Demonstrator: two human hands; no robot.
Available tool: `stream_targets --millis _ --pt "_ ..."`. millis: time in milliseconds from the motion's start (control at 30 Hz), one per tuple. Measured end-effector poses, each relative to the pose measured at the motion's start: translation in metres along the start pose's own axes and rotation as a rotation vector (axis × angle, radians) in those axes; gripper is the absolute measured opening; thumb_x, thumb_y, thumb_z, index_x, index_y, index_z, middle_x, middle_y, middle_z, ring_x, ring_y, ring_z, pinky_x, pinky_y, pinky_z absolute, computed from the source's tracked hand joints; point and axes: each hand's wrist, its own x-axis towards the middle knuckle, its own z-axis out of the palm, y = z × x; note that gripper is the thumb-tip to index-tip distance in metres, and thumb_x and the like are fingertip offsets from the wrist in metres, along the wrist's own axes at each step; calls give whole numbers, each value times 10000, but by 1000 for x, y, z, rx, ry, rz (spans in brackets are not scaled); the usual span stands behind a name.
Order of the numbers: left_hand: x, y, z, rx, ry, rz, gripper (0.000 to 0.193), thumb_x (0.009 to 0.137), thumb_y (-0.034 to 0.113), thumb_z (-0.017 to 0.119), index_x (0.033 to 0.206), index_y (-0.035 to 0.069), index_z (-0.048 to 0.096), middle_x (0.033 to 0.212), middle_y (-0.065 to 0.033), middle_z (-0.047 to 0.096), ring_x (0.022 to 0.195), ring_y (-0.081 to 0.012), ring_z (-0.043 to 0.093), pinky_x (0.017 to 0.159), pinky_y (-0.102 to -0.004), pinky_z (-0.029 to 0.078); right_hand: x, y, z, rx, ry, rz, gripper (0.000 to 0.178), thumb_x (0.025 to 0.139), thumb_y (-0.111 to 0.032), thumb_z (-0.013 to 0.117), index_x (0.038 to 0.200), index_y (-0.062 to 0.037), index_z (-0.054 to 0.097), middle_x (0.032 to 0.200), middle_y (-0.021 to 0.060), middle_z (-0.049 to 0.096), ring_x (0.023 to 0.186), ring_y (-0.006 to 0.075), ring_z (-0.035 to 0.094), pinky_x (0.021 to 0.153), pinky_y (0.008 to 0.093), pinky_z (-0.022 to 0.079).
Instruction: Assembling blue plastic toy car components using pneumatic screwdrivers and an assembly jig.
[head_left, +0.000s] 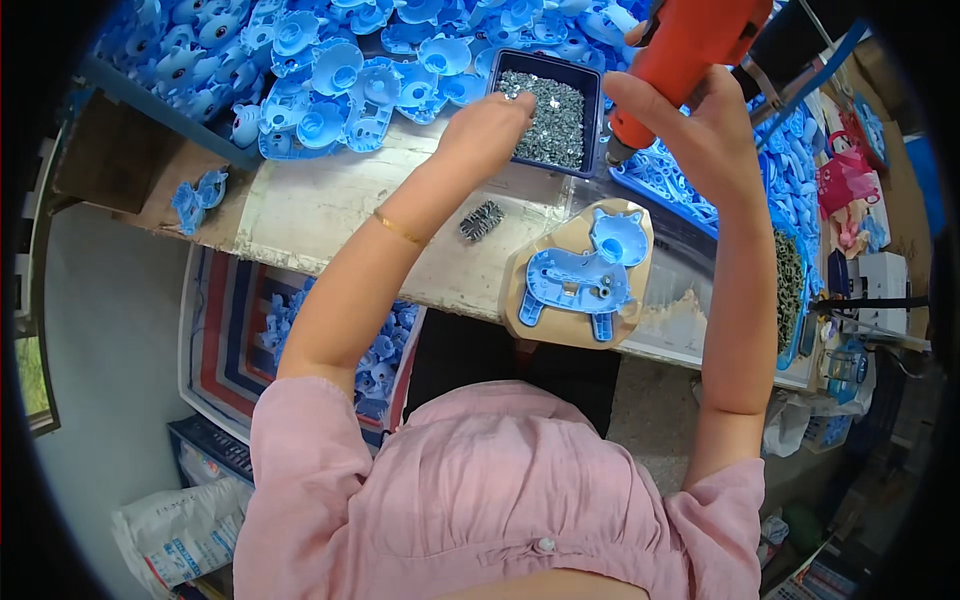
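Observation:
My left hand (pixel 487 132) reaches over the near left rim of a dark tray (pixel 596 120) filled with small grey metal screws (pixel 552 122). Its fingers are bent together at the screws; what they pinch is too small to make out. My right hand (pixel 708 130) is raised, wrapped round an orange-red electric screwdriver (pixel 672 72) whose tip points down and left. Below it, a light blue plastic animal-shaped toy shell (pixel 575 278) lies hollow side up on a tan fixture block (pixel 520 310) at the bench's near edge. Neither hand touches the shell.
Many blue shell halves (pixel 330 80) are heaped along the back. A dark bristly piece (pixel 481 221) lies on the bench (pixel 340 195), and a small blue part (pixel 199 200) sits far left. Right, a blue tray (pixel 665 185) holds blue parts. A striped bag (pixel 225 340) stands below.

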Motion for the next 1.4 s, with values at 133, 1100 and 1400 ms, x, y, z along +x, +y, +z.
stream_targets --millis 133,1100,1400 --pt "-25 13 1 -252 71 144 168 970 216 595 1028 63 637 933 -155 694 895 -358 656 743 -465 526 -7 -8 8 259 13 46 414 878 -168 740 1217 -5 567 954 85 682 889 175 675 819 319 555" --pt "-93 69 -11 -539 -50 228 167 836 266 753 891 117 701 834 -40 685 849 -257 643 687 -388 519 -58 -27 47 587 33 182 310 828 -12 624 1126 15 542 736 50 583 580 107 519 527 258 404" --pt "-100 56 2 -649 -203 240 294 790 233 790 1019 82 682 981 -85 695 980 -297 619 836 -415 511 -69 -22 58 632 43 246 306 804 -8 643 1091 14 541 743 44 573 595 116 525 533 262 410"
